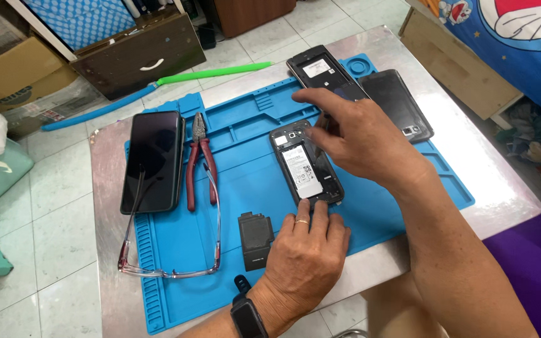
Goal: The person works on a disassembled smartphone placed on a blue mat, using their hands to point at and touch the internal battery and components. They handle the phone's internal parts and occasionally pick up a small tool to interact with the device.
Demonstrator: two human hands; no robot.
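blue mat [245, 181] carries opened phone [306, 166], battery showing. left hand [305, 250] presses fingertips on bottom edge; right hand [352, 134] pinches at top corner. best kept pinned flat, prying gently.

i read this as a small phone-repair corner set up inside a home. a low metal table [502, 181] carries a blue silicone repair mat [245, 181] with moulded trays and ruler edges. on it i see an opened phone [306, 166] with its battery showing, another open phone shell [320, 70], a loose back cover [399, 103], a dark whole phone [153, 159], red-handled pliers [199, 163] and glasses [170, 250]. the homely side: pale tiled floor [51, 206], a cartoon-print blue fabric [521, 31], a cardboard box [17, 72] and a wooden drawer [139, 53].
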